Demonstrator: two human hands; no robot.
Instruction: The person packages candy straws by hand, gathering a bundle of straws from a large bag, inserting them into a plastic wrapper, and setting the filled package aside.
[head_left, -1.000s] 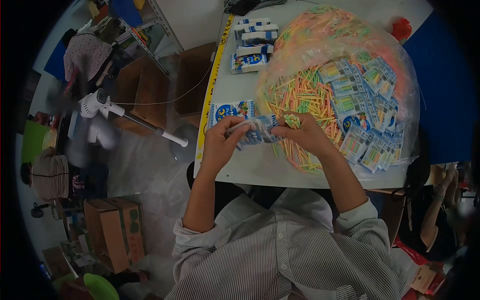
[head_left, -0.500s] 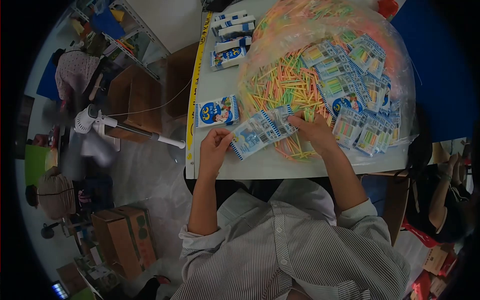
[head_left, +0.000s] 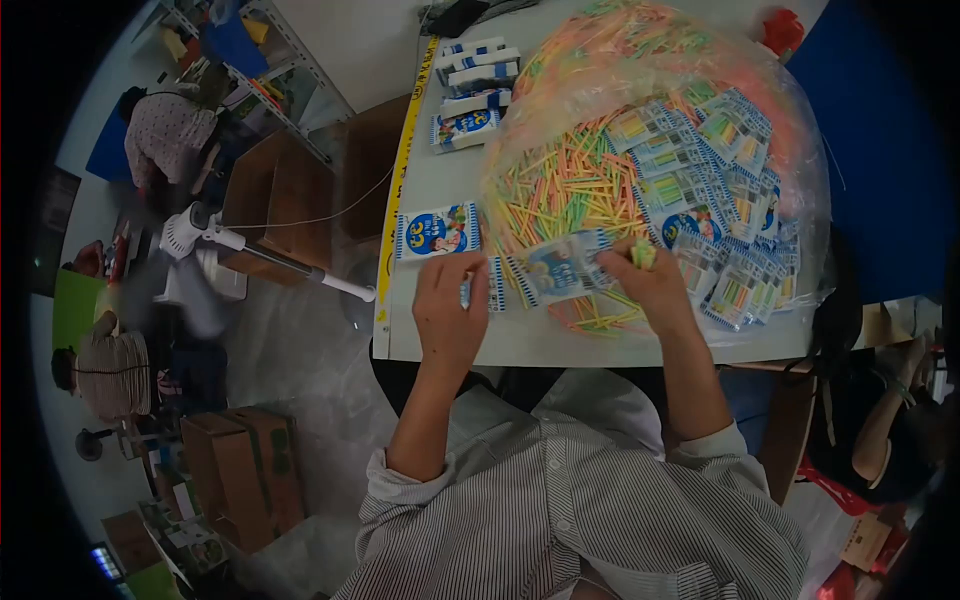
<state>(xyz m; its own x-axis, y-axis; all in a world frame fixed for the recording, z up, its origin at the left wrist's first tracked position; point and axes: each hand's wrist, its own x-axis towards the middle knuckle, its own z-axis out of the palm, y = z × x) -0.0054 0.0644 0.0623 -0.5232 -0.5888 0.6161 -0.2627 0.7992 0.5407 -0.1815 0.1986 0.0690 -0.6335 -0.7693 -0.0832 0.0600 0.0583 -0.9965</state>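
My left hand [head_left: 450, 305] is closed on a small blue-and-white packet [head_left: 497, 284], mostly hidden behind the fingers. My right hand [head_left: 655, 288] grips a clear plastic packet [head_left: 565, 268] with blue printing by its right end. A few pale yellow-green sticks [head_left: 642, 254] stick up from the same right hand. Between the two packets a gap shows loose sticks behind. A printed packet [head_left: 438, 231] lies flat just beyond my left hand. Behind my hands, a large clear plastic bag [head_left: 505, 150] holds a heap of pink, yellow and green sticks [head_left: 575, 180].
Several packets with sticks inside [head_left: 690, 180] lie on the bag's right part. More packets [head_left: 465, 128] are stacked at the table's far left. Yellow tape [head_left: 405, 150] runs along the left edge. Beyond it stand a white fan [head_left: 185, 232] and cardboard boxes [head_left: 240, 475]. Other people work on both sides.
The strip stretched between my hands now shows as two separate parts, one at each hand. My left hand has moved right and turned over its part; my right hand has shifted slightly right and down.
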